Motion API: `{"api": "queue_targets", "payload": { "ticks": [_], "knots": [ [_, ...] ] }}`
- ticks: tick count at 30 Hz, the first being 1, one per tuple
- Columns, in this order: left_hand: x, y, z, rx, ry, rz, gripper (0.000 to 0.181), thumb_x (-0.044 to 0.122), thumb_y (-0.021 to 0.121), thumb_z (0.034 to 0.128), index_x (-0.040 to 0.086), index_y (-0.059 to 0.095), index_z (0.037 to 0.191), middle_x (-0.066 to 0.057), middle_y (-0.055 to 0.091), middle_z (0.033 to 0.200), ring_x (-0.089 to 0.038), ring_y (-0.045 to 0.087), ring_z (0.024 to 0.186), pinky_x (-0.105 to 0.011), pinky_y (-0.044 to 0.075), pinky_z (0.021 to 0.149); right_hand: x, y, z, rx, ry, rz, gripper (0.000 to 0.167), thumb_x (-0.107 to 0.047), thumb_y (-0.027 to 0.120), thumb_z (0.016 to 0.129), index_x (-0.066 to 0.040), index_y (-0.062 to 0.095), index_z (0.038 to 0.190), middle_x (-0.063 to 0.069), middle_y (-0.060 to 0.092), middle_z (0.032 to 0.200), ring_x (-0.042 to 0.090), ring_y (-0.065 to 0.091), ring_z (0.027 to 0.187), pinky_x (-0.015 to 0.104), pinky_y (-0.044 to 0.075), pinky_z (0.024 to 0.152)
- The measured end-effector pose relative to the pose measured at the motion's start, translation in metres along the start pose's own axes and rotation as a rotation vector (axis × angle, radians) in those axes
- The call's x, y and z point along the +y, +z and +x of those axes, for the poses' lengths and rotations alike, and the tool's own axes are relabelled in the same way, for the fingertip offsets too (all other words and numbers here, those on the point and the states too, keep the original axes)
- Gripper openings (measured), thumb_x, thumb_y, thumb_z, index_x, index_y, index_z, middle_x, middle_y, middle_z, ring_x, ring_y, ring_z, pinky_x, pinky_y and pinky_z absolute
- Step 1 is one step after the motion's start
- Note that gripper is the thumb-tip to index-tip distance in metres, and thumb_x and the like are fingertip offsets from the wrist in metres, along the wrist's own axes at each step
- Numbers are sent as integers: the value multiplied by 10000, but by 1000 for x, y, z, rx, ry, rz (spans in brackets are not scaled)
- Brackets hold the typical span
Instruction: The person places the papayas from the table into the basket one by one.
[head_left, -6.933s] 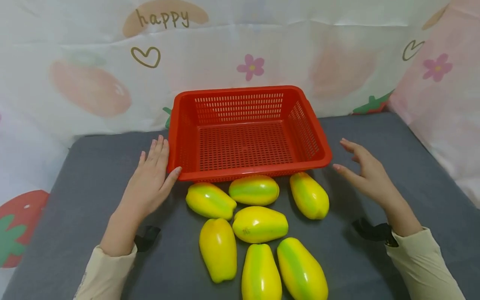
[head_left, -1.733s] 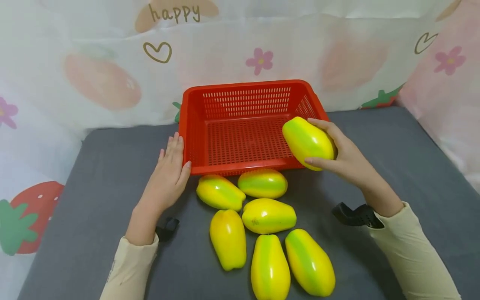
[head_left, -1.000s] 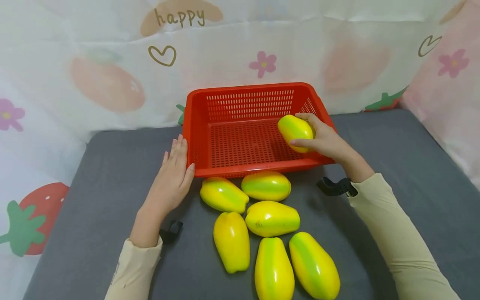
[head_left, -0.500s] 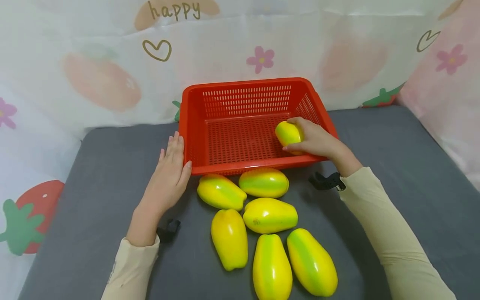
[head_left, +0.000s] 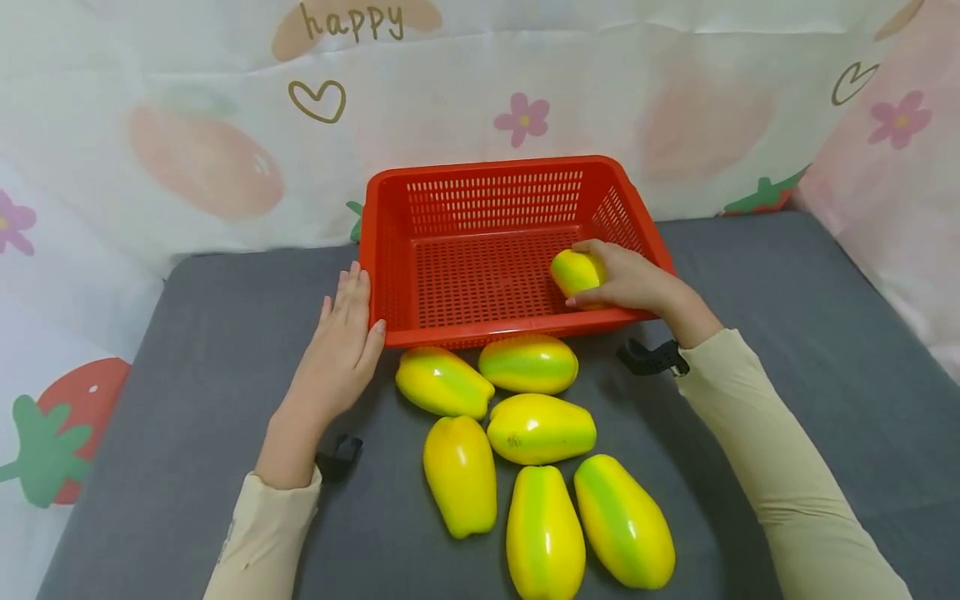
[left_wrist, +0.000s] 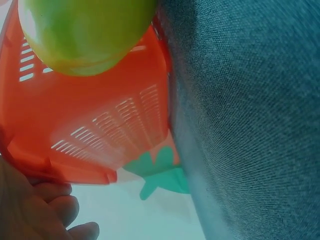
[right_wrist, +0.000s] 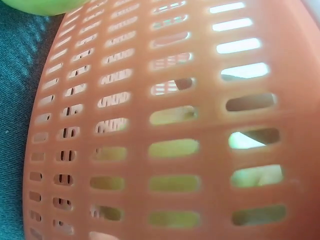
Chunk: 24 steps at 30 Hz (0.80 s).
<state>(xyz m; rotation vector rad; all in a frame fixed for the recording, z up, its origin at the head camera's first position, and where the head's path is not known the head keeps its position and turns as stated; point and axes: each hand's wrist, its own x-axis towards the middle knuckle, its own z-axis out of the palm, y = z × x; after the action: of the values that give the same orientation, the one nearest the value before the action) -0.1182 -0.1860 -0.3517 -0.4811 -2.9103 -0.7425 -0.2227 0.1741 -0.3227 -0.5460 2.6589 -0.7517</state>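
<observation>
A yellow-green papaya (head_left: 576, 277) sits low in the right part of the red plastic basket (head_left: 480, 332). My right hand (head_left: 626, 282) reaches over the front right of the rim and grips it, thumb in front and fingers behind. Straight-fingered, my left hand (head_left: 330, 354) rests against the basket's left side. In the left wrist view, its fingertips lie along the basket (left_wrist: 65, 110), with a papaya (left_wrist: 85, 35) close by. The right wrist view is mostly filled by the slotted basket wall (right_wrist: 210, 125); yellow-green shows through several slots, and the right hand is largely hidden.
Several papayas (head_left: 542, 429) lie in a cluster on the grey cloth (head_left: 217, 350) before the basket. Two of them touch or nearly touch its front wall. Behind hangs a printed curtain (head_left: 450, 83). A black strap (head_left: 651, 358) sits at each wrist.
My right hand has taken the papaya from the basket's front right corner, carried it over the rim and lowered it inside. The left hand stays against the basket; little moves in the last half second.
</observation>
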Motion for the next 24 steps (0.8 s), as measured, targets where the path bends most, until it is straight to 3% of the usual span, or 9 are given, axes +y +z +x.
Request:
{"api": "queue_targets", "payload": {
  "ticks": [6, 17, 24],
  "knots": [
    [-1, 4, 0, 36, 3, -5, 631, 247, 335, 1008, -33, 42, 1491, -141, 0, 1571, -281, -13, 1437, -505, 38, 1132, -3, 0, -1, -5, -2, -7, 783, -300, 721, 822, -10, 331, 1436, 204, 362, 1443, 354, 352, 1290, 526, 281, 1059],
    [-2, 10, -2, 107, 12, -30, 616, 226, 361, 999, -31, 96, 1493, -125, 45, 1574, -264, 18, 1439, -496, 59, 1135, -3, -1, -6, 45, -28, 56, 704, -267, 706, 842, -26, 381, 1418, 180, 422, 1407, 351, 420, 1229, 523, 348, 1011],
    [-2, 11, -2, 108, 12, -39, 627, 224, 367, 995, -16, 81, 1498, -125, 43, 1575, -261, 13, 1440, -501, 59, 1134, -2, -1, -15, 138, -80, 128, 603, -211, 685, 865, -44, 436, 1389, 156, 446, 1398, 312, 421, 1263, 492, 355, 1023]
  ]
}}
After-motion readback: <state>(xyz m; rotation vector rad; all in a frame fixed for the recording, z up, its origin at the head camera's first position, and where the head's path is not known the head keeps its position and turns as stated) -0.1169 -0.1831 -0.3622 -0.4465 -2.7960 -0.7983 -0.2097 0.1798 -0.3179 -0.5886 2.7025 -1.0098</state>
